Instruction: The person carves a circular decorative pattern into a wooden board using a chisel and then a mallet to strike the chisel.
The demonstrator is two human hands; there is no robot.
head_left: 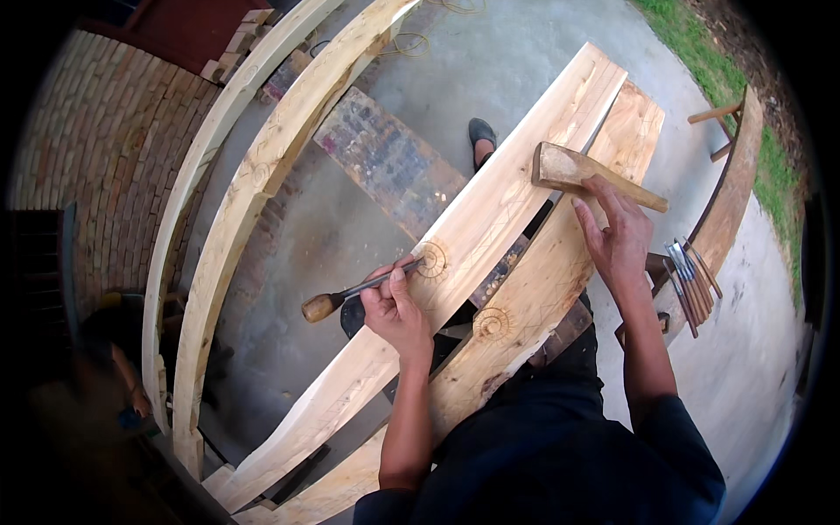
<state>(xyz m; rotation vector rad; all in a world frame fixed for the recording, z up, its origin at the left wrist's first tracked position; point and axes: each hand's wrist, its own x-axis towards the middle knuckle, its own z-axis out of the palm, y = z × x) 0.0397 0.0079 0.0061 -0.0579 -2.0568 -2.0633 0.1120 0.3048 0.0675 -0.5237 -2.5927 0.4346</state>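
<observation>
My left hand [399, 308] is closed round the metal shank of a wood-handled carving chisel [350, 290]. The chisel's tip meets a carved spiral [432, 260] on the pale far plank [494, 210], and its bulbous handle points left. In my right hand [623, 236] is a wooden mallet [560, 167], gripped by the handle close to its blocky head. The mallet lies over the gap between the two planks. Nearer to me, the second plank [534, 284] bears another spiral [493, 324] and pencilled lines.
Several chisels [689, 280] lie by a wooden bench [735, 201] at the right. Two long curved beams [254, 166] stand at the left, near a brick wall [96, 131]. A paint-stained board [385, 157] sits beyond the planks. Another person's arm [131, 381] shows at lower left.
</observation>
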